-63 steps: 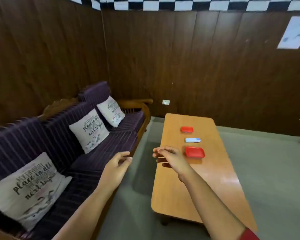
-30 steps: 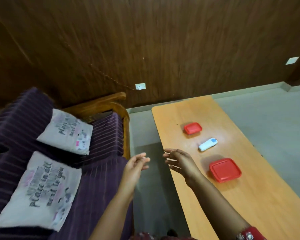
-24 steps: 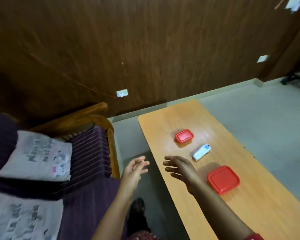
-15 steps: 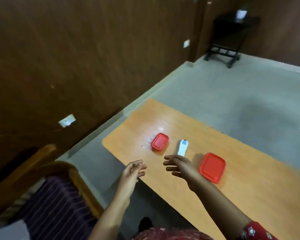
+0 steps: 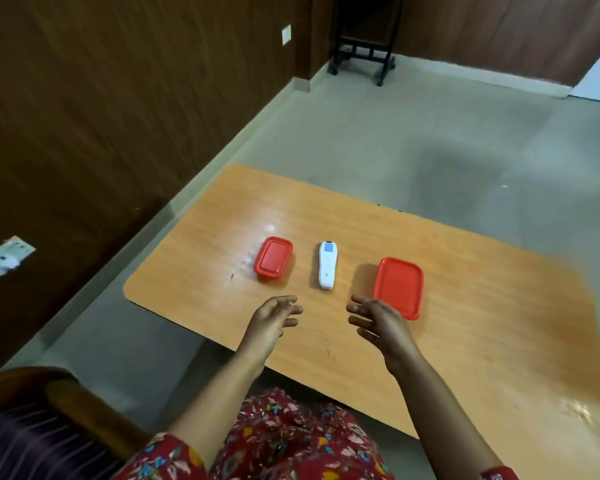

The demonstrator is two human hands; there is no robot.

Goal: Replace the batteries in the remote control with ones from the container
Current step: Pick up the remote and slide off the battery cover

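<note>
A white remote control (image 5: 327,265) lies lengthwise on the orange wooden table (image 5: 482,341), between two closed red containers. The small red container (image 5: 273,259) is to its left, the larger red container (image 5: 398,287) to its right. My left hand (image 5: 272,323) hovers over the table's near edge, just below the small container, fingers apart and empty. My right hand (image 5: 378,323) hovers beside the larger container's near corner, fingers spread, holding nothing. Both hands are short of the remote and touch nothing.
A dark wood-panelled wall (image 5: 118,98) runs along the left with a wall socket (image 5: 6,254). A sofa's wooden arm (image 5: 66,393) is at lower left. A black stand (image 5: 361,46) sits in the far corner. Grey floor surrounds the table.
The view has swung right and down from the sofa, so I now face the table squarely. Both hands have moved over its near edge, closer to the remote, still empty.
</note>
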